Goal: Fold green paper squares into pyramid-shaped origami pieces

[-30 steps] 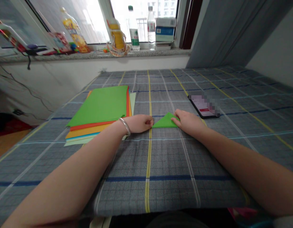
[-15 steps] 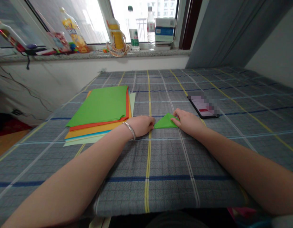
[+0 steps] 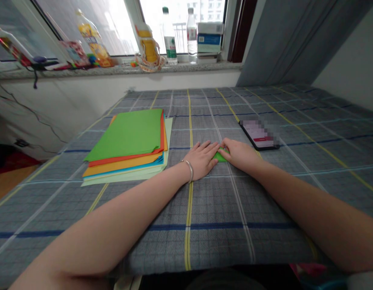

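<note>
A small piece of folded green paper lies on the checked cloth, mostly hidden under my hands. My left hand, with a silver bangle at the wrist, rests flat over its left part, fingers stretched out. At the paper's right end, my right hand has its thumb and fingers closed on the edge. The fingertips of both hands nearly meet. To the left sits a stack of coloured paper, green on top, with orange, yellow, blue and pale green sheets showing below.
A phone lies to the right, beyond my right hand. The checked cloth covers the table. Along the windowsill stand a green-capped bottle, another clear bottle, a yellow flask and boxes.
My left hand has moved right, from pinching the paper's left corner to lying flat with spread fingers over it. The right hand stays at the right end.
</note>
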`<state>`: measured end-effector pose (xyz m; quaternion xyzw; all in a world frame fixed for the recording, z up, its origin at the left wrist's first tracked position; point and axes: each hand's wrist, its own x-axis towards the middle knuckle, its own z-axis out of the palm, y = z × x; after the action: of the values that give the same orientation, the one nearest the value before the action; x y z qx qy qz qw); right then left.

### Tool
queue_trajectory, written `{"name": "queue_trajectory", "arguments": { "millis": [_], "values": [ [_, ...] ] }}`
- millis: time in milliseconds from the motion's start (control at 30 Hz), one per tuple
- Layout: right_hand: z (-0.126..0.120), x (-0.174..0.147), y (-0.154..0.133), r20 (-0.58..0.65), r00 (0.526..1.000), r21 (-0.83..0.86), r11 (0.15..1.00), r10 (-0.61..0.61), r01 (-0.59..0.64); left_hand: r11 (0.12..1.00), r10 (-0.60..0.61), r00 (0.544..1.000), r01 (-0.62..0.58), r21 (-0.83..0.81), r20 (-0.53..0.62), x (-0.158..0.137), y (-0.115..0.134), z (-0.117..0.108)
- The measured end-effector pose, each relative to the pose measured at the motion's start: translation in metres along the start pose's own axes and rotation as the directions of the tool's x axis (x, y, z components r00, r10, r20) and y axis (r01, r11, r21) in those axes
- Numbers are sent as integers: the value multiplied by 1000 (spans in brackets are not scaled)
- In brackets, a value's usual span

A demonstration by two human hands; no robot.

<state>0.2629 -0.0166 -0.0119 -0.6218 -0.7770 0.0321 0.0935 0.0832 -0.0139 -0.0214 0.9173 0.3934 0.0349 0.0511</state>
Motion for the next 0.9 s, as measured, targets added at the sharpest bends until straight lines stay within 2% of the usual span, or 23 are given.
{"name": "queue_trajectory", "arguments": {
  "millis": [67, 167, 267, 333, 400, 533, 733, 900],
  "values": [
    [-1, 3, 7, 32, 999, 101, 995, -5, 2, 1000, -15, 998, 15, 5, 62, 2, -2, 1],
    [-7, 6, 23, 106, 994, 295, 955, -7, -25, 1000, -16, 997, 15, 16, 81, 2, -2, -1],
    [-18, 3, 38, 274, 962, 410, 906, -9, -108, 1000, -17, 997, 15, 19, 77, 0, -1, -2],
    [-25, 1, 45, 393, 919, 397, 899, 18, -187, 1000, -20, 997, 19, 17, 75, 0, 0, -3],
    [-29, -1, 48, 463, 885, 364, 899, 53, -245, 1000, -23, 997, 22, 17, 76, 0, 2, -4],
    [-28, -1, 49, 539, 838, 308, 905, 87, -292, 999, -33, 996, 31, 29, 82, -1, 4, -6],
    [-25, 1, 45, 519, 852, 246, 944, 65, -222, 999, -47, 997, 46, 16, 63, 0, 5, -3],
    [-26, 0, 41, 530, 841, 194, 950, 108, -245, 998, -66, 997, 66, 5, 36, 0, 5, -1]
  ]
}}
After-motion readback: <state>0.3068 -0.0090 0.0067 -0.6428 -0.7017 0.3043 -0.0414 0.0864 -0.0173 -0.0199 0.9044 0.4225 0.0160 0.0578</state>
